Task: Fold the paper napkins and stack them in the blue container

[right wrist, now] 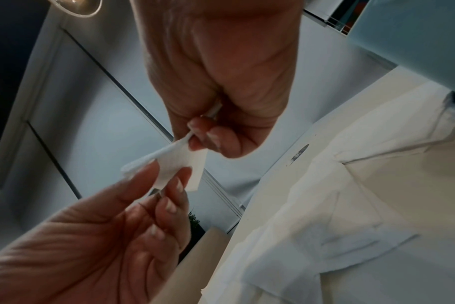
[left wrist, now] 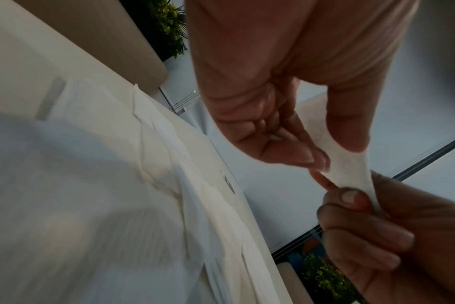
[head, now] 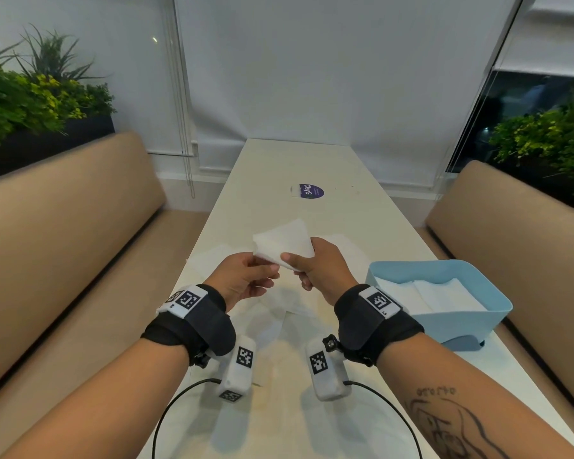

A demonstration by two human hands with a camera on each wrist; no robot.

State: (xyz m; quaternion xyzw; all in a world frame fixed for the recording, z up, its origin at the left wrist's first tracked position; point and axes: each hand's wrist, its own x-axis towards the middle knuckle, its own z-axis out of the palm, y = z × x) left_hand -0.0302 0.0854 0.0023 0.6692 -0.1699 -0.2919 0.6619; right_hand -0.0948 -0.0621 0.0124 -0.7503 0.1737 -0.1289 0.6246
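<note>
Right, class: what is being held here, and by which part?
A white napkin, off the table: left hand pinches its near left corner, right hand its near right edge.

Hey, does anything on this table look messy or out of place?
Mildly: the loose napkins lie rumpled and overlapping on the table. The stack in the container looks flat, and the held napkin looks intact. Nothing spilled.
</note>
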